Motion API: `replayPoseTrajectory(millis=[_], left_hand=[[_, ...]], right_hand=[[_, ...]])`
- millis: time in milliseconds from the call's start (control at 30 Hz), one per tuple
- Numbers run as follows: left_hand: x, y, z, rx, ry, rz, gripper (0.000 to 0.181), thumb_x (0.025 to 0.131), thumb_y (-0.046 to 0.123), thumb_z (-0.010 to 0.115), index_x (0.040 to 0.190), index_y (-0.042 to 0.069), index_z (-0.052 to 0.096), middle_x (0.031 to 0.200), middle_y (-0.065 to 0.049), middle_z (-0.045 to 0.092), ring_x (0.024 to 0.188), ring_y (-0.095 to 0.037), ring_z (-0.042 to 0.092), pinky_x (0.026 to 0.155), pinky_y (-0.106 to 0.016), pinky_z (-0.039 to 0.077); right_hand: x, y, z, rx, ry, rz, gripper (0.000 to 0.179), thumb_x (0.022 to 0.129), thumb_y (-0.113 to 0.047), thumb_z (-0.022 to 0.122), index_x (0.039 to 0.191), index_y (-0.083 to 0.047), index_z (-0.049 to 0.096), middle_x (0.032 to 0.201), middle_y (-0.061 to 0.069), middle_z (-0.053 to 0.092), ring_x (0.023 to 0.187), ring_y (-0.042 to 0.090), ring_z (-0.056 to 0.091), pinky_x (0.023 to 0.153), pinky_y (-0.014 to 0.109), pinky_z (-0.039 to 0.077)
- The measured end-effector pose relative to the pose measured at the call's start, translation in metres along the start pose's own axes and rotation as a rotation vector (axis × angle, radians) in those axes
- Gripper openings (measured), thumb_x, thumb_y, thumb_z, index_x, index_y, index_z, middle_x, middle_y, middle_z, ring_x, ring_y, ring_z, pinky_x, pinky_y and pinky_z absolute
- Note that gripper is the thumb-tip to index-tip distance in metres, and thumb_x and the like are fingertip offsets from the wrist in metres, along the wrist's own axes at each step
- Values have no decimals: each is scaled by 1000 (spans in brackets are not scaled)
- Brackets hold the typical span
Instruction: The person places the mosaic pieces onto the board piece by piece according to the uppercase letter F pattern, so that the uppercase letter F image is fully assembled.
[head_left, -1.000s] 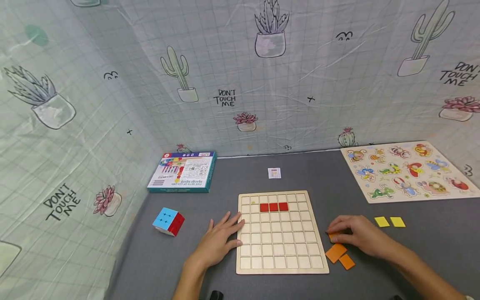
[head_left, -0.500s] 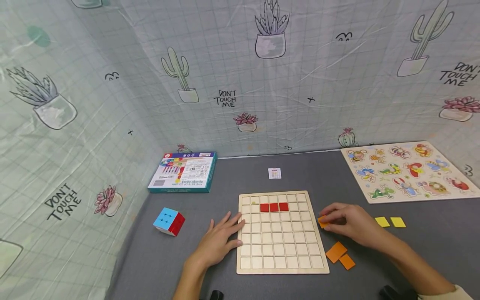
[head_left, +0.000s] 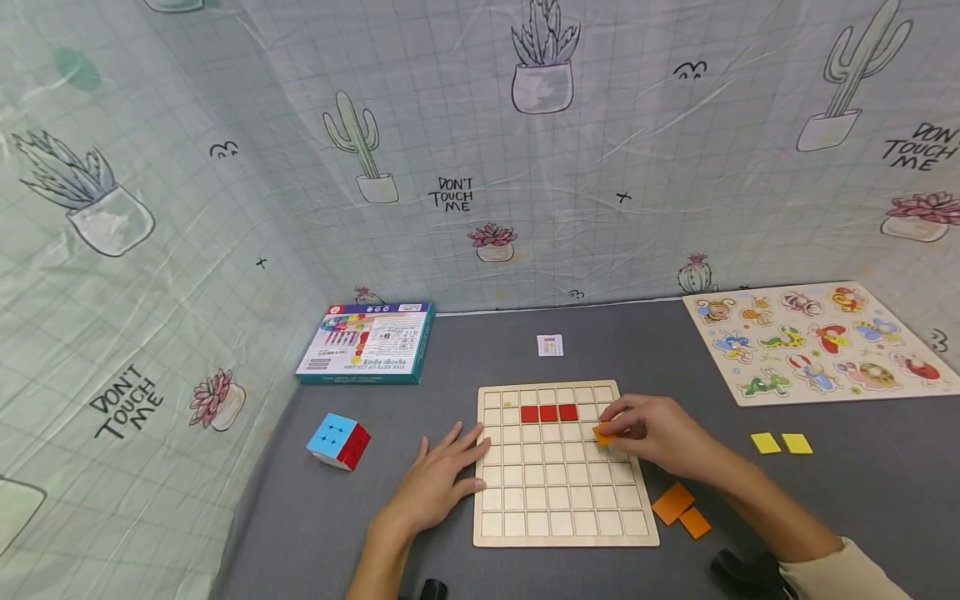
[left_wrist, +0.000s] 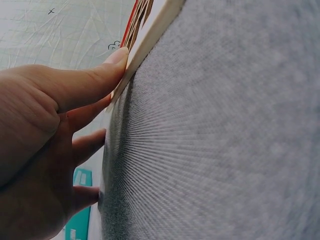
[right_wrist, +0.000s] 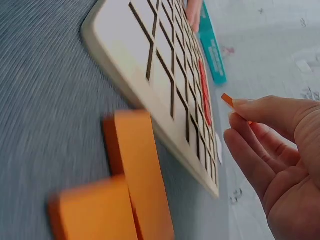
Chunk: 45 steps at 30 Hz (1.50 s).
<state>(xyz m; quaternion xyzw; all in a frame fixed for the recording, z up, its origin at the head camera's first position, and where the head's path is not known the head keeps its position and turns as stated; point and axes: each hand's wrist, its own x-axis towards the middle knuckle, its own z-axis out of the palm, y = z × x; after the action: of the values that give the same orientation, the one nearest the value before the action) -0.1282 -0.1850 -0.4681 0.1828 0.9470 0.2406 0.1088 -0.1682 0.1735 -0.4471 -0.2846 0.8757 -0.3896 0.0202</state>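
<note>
A wooden grid board [head_left: 566,500] lies flat on the grey table, with three red square tiles [head_left: 549,413] side by side in its second row. My left hand [head_left: 438,483] rests at the board's left edge, fingers spread; in the left wrist view the thumb touches the board's rim. Between thumb and fingers my right hand [head_left: 660,433] pinches an orange tile [head_left: 602,435] over the right part of the board, just below the red row. Orange tiles [head_left: 673,503] lie beside the board's lower right corner, partly overlapping. Two yellow tiles [head_left: 766,443] lie farther right.
A puzzle cube [head_left: 337,442] stands left of the board, and a flat teal-edged box [head_left: 365,343] lies behind it. A small printed card [head_left: 550,345] is beyond the board. An insect puzzle board [head_left: 817,346] lies at the back right. Printed cloth hangs behind.
My right hand has picked the orange tile up from beside the board and carried it left and away from me, over the grid. My left hand stays in place.
</note>
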Motion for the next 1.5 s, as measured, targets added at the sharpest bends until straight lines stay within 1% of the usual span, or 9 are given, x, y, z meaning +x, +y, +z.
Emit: replayPoseTrajectory(millis=[200, 367, 567, 800, 933, 1133, 1233, 1367, 1500], left_hand=[[0, 1, -1, -3, -3, 2, 61, 94, 28, 71, 151, 20, 52, 167, 0, 37, 158, -36, 26, 117, -81, 11], [1, 0, -1, -9, -2, 6, 60, 95, 29, 71, 151, 19, 52, 167, -1, 37, 158, -37, 26, 117, -81, 11], [2, 0, -1, -8, -5, -1, 61, 94, 30, 72, 151, 20, 52, 167, -1, 37, 158, -37, 26, 117, -81, 10], [2, -1, -1, -17, -15, -15, 61, 95, 31, 71, 151, 21, 52, 167, 0, 36, 159, -36, 25, 118, -81, 10], [2, -1, 0, -20, -15, -17, 60, 95, 31, 71, 151, 21, 52, 167, 1, 36, 159, -36, 25, 118, -80, 10], [2, -2, 0, -24, -5, -14, 60, 94, 30, 71, 151, 20, 52, 167, 0, 37, 159, -36, 26, 117, -81, 10], [2, -1, -1, -25, -5, -14, 60, 94, 30, 71, 151, 20, 53, 167, 0, 37, 159, -36, 26, 117, -81, 10], [2, 0, -1, -22, -7, -13, 60, 94, 30, 71, 151, 20, 53, 167, 0, 37, 159, -36, 26, 117, -81, 10], [2, -1, -1, -21, -8, -12, 60, 95, 30, 71, 151, 20, 53, 167, 0, 37, 158, -37, 26, 117, -81, 10]], right_hand=[[17, -7, 22, -11, -42, -17, 14, 85, -13, 82, 99, -10, 83, 106, 3, 77, 97, 19, 71, 76, 22, 61], [31, -13, 38, -14, -59, -10, 13, 85, -14, 82, 98, -10, 83, 103, 1, 78, 94, 17, 72, 76, 21, 60], [46, -21, 48, -8, -45, 18, 11, 85, -13, 83, 96, -12, 83, 99, -3, 78, 93, 13, 71, 76, 21, 59], [61, -28, 61, -39, 16, -14, 8, 82, -8, 83, 90, -9, 83, 96, 0, 79, 90, 16, 73, 74, 21, 57], [64, -31, 70, -77, 31, -13, 8, 82, -9, 84, 90, -9, 84, 96, -1, 79, 93, 17, 74, 77, 23, 58], [66, -34, 77, -128, 34, -19, 13, 82, -8, 84, 95, -8, 83, 101, 1, 80, 98, 19, 75, 86, 34, 61], [66, -35, 78, -144, 34, -19, 14, 81, -7, 84, 95, -8, 83, 102, 3, 80, 100, 21, 76, 89, 37, 61], [66, -37, 79, -158, 36, -6, 14, 81, -7, 84, 94, -7, 83, 103, 5, 80, 101, 23, 76, 90, 39, 61], [64, -38, 81, -189, 40, 4, 11, 81, -7, 84, 92, -7, 83, 100, 4, 79, 99, 21, 75, 89, 38, 61]])
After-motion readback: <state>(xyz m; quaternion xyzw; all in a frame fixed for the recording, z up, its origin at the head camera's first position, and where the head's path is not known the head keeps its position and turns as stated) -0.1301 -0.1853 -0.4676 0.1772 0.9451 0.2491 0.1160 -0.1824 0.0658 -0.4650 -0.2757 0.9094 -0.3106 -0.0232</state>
